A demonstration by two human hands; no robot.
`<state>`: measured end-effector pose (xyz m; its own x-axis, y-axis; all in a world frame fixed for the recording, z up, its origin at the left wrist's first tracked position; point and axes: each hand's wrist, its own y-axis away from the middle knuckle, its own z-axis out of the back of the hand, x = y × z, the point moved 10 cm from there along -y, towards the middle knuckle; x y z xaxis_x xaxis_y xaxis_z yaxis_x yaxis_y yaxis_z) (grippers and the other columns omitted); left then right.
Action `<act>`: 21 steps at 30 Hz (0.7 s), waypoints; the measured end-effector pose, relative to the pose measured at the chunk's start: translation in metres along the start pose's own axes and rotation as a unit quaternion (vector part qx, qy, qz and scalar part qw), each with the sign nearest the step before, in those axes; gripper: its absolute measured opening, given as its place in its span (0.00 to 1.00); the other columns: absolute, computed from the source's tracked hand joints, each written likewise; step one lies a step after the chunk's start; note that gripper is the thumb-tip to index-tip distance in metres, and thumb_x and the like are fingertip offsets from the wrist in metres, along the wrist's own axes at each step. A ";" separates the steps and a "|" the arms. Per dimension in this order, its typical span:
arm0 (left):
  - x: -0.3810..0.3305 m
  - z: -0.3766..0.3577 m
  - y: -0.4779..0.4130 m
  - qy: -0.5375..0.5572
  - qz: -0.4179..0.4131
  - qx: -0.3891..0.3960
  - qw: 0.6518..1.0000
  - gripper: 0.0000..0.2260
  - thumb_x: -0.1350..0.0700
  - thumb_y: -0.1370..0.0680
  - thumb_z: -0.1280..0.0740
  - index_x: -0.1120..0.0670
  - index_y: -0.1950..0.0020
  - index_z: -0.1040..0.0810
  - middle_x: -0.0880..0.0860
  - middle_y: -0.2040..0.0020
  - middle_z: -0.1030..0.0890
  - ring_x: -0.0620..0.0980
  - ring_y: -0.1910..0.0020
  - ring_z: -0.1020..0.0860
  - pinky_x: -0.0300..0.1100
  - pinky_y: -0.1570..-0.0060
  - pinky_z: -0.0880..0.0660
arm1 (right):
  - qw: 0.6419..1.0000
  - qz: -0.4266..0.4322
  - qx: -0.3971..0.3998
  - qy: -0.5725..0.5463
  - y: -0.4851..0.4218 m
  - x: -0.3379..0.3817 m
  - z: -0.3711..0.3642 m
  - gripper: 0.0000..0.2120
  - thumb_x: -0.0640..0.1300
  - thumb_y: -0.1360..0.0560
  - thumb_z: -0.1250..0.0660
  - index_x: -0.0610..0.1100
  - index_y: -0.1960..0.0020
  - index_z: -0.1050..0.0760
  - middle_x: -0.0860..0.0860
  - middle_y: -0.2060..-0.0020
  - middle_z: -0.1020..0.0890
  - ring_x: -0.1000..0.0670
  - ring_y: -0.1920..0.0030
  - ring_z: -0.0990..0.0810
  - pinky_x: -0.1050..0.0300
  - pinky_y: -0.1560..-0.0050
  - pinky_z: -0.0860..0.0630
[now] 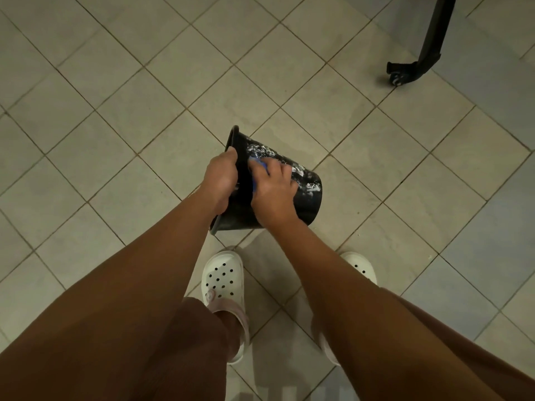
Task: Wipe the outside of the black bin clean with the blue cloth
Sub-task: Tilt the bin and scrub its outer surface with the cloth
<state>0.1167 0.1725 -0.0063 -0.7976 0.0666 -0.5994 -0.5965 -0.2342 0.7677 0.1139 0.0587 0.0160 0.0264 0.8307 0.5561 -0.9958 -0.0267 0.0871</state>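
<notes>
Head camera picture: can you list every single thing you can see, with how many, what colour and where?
Round black plastic bin: one, black with white smears, tipped on its side above the floor, centre.
Small blue cloth: one, blue, pressed on the bin's side under the right hand.
Square floor tiles: many, pale grey, everywhere.
Black metal leg with a caster wheel: one, black, top right.
White perforated clogs: two, white, on the feet, bottom centre.
Left hand: one, gripping the bin's rim.
Right hand: one, fingers on the cloth.
</notes>
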 end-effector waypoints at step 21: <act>-0.016 0.006 -0.002 -0.121 -0.106 -0.012 0.987 0.20 0.48 0.15 0.49 0.58 0.44 0.22 0.59 0.52 0.19 0.55 0.53 0.20 0.50 0.52 0.23 | 0.999 -0.023 0.033 0.017 0.018 -0.005 -0.006 0.31 0.39 0.28 0.35 0.46 0.27 0.40 0.44 0.33 0.36 0.43 0.36 0.40 0.43 0.40 0.37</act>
<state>0.1306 0.1777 0.0031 -0.6549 0.3464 -0.6717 -0.7522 -0.2126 0.6237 0.0953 0.0574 0.0093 0.0686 0.8508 0.5210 -0.9855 -0.0234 0.1680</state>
